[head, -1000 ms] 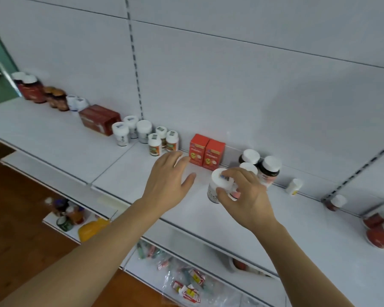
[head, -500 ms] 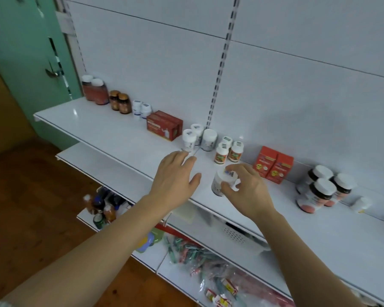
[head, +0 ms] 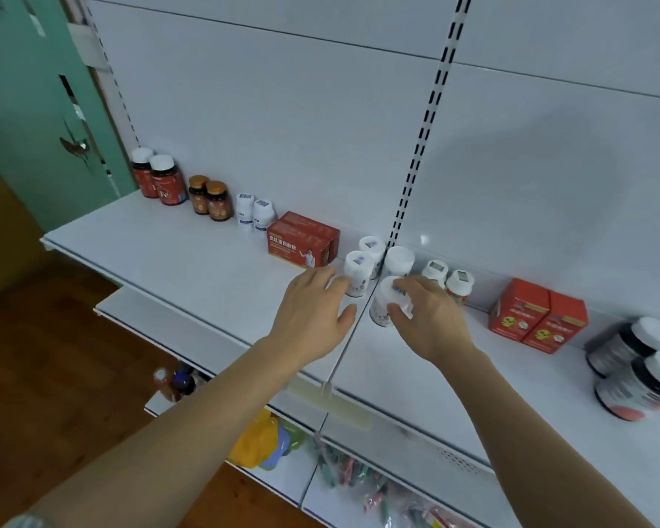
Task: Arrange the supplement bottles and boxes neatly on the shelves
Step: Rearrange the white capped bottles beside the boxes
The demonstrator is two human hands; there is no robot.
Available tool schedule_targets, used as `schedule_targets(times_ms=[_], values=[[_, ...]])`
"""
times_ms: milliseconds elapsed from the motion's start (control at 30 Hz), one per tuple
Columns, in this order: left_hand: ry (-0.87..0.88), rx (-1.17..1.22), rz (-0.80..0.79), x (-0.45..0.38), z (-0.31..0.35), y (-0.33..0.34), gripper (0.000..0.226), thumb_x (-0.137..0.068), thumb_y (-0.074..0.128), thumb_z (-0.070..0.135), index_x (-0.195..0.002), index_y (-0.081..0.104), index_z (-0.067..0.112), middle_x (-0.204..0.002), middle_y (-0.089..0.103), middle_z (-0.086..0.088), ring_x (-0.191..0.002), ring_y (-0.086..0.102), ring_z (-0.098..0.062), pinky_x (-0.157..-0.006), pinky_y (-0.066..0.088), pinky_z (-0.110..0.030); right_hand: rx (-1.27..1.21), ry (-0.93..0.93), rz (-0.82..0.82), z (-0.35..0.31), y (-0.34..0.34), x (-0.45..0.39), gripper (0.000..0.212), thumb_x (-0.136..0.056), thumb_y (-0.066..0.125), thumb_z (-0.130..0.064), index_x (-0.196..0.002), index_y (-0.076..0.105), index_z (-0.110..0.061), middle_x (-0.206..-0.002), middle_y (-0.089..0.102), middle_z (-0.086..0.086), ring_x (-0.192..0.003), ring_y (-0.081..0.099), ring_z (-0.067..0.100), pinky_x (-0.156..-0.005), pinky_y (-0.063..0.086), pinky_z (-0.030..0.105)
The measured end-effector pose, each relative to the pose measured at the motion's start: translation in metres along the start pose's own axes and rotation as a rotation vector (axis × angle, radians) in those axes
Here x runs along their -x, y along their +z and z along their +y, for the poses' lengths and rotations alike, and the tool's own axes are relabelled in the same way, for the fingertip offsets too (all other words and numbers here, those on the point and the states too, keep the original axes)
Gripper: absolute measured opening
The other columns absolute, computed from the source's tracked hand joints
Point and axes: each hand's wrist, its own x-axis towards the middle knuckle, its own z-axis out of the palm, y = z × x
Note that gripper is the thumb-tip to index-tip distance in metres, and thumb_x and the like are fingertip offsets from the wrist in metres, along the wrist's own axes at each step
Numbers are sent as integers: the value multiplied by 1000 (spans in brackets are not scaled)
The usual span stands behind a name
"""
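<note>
My right hand (head: 427, 318) grips a white supplement bottle (head: 382, 304) by its cap and side, upright on the white shelf (head: 191, 257). My left hand (head: 313, 310) hovers flat beside it, fingertips reaching another white bottle (head: 357, 274). Two more white bottles (head: 397, 261) stand just behind. To the right are two small red-labelled bottles (head: 458, 285) and two red boxes (head: 538, 316). A larger red box (head: 302, 240) lies to the left.
Along the shelf's back left stand two small white bottles (head: 254, 213), two amber bottles (head: 210, 200) and two red bottles (head: 159, 182). Dark bottles with white caps (head: 641, 367) sit at far right. Lower shelves hold bottles and packets. A green door (head: 31, 108) is at left.
My right hand carried the white bottle leftwards along the shelf, from beside the dark bottles to the group of white bottles. My left hand moved along with it.
</note>
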Motion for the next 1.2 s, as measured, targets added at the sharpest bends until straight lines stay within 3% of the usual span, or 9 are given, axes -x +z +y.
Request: schedule_targets(times_ms=[167, 267, 533, 833, 1033, 1200], values=[[27, 11, -9, -40, -21, 6, 36, -92, 54, 32, -121, 59, 11, -118, 57, -3, -110, 51, -25, -94, 43, -37, 65, 26, -51, 6, 20, -33, 34, -88, 64, -18, -120, 64, -8, -126, 60, 11, -106, 59, 34, -80, 50, 38], [50, 27, -36, -54, -32, 13, 36, -92, 53, 32, -121, 60, 11, -117, 56, -3, -110, 50, -24, -94, 42, -36, 104, 73, -91, 7, 30, -40, 31, -89, 64, -18, -117, 67, -7, -127, 59, 12, -100, 61, 36, -76, 51, 38], [176, 114, -64, -79, -59, 23, 33, -90, 57, 27, -116, 62, 6, -117, 58, -8, -109, 53, -28, -95, 44, -41, 343, 33, 6, -1, 35, -43, 16, -73, 77, -11, -87, 73, -7, -94, 66, 12, -82, 57, 38, -69, 53, 42], [274, 112, -88, -93, -79, 28, 39, -89, 57, 30, -119, 62, 6, -125, 56, -11, -121, 49, -32, -103, 40, -43, 437, 198, -43, -16, 43, -53, 18, -77, 74, -13, -93, 71, -6, -101, 64, 10, -99, 56, 37, -76, 52, 46], [321, 112, -97, -97, -79, 25, 41, -90, 58, 30, -123, 61, 6, -127, 56, -12, -123, 48, -32, -105, 39, -44, 455, 272, -128, -26, 40, -54, 26, -85, 65, -16, -109, 67, -6, -118, 59, 10, -117, 49, 35, -90, 47, 47], [365, 104, -120, -105, -66, 28, 42, -93, 50, 36, -125, 57, 11, -130, 53, -7, -124, 44, -28, -104, 37, -41, 426, 257, -39, -34, 23, -33, 37, -83, 65, -11, -119, 63, -7, -122, 60, 14, -123, 49, 37, -95, 49, 48]])
